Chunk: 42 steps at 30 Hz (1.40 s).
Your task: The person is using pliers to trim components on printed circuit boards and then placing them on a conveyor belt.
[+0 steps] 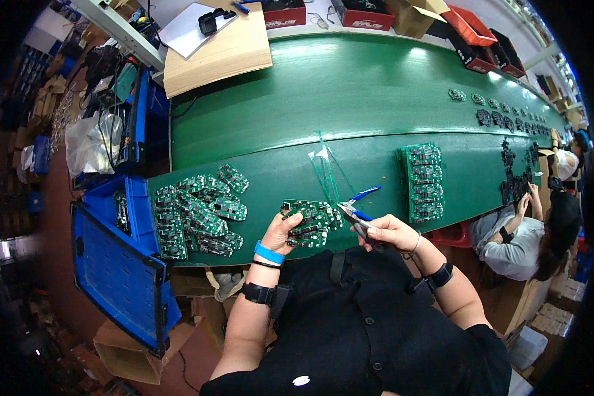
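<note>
At the table's near edge, my left hand grips a green circuit board panel crowded with small parts. Another piece of board shows just below it, and I cannot tell if the two are joined. My right hand is closed around pliers, their jaws by the panel's right edge. A blue handle sticks out beyond the fingers; whether it belongs to the same tool is unclear. Thin green board strips lie just past the panel.
Loose circuit boards are heaped on the left, beside a blue crate. A neat stack of panels stands to the right. Farther right, a co-worker sits near black parts. Cardboard sheets lie at the back left.
</note>
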Each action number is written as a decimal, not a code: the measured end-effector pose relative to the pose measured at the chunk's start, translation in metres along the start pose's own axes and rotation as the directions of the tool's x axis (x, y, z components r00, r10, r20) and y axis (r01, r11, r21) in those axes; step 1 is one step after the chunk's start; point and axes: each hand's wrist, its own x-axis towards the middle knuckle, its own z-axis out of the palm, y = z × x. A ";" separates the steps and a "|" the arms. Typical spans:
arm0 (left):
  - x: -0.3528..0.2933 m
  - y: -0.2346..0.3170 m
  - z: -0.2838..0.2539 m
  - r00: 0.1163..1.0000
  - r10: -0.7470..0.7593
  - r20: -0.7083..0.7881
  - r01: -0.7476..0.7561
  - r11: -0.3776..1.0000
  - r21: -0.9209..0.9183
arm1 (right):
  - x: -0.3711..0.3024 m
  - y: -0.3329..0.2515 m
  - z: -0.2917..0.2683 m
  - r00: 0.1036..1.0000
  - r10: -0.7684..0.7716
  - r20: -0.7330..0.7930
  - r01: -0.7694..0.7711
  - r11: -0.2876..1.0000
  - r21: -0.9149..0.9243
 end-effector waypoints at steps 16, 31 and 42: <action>-0.052 0.039 -0.075 0.974 0.095 -0.207 -0.156 0.940 -0.304 | 0.058 0.005 0.022 0.974 -0.130 0.188 0.170 -0.135 -0.976; -0.004 0.040 0.015 0.997 0.078 0.001 -0.078 0.992 0.104 | 0.048 -0.040 0.037 0.734 -0.615 -0.289 0.278 0.660 -0.698; 0.079 0.033 0.114 0.992 -0.055 0.114 0.036 0.987 0.159 | -0.110 -0.089 -0.088 0.560 -0.527 -0.639 0.040 0.788 -0.615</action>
